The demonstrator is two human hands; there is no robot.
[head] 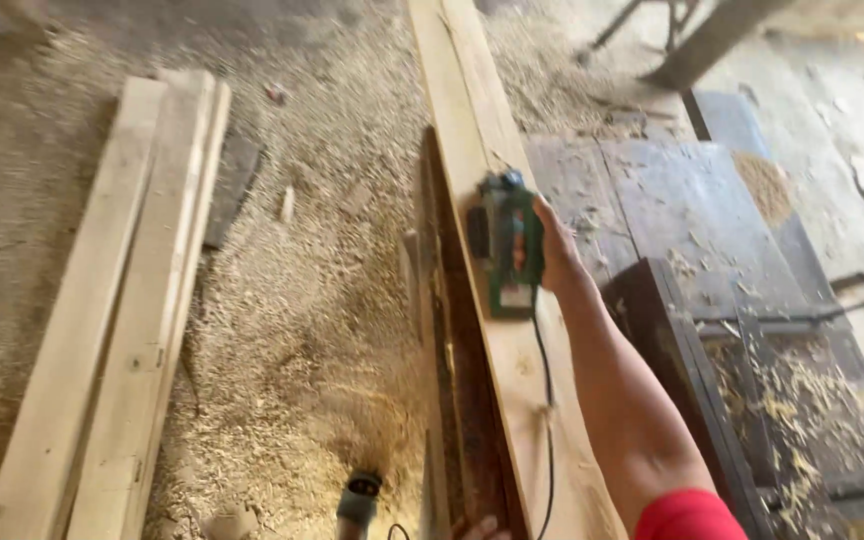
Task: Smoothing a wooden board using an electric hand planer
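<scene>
My right hand grips the handle of a green electric planer that rests on a long pale wooden plank. The plank runs from the bottom centre up to the top of the view, lying on edge along a dark workbench. The planer's black cord trails back along the plank toward me. Only the fingertips of my left hand show at the bottom edge, resting by the near end of the plank. My right arm has a red sleeve at the shoulder.
Several pale boards lie stacked on the floor at left. Wood shavings cover the floor. Another power tool lies on the shavings at bottom centre. Shavings also litter the dark bench on the right.
</scene>
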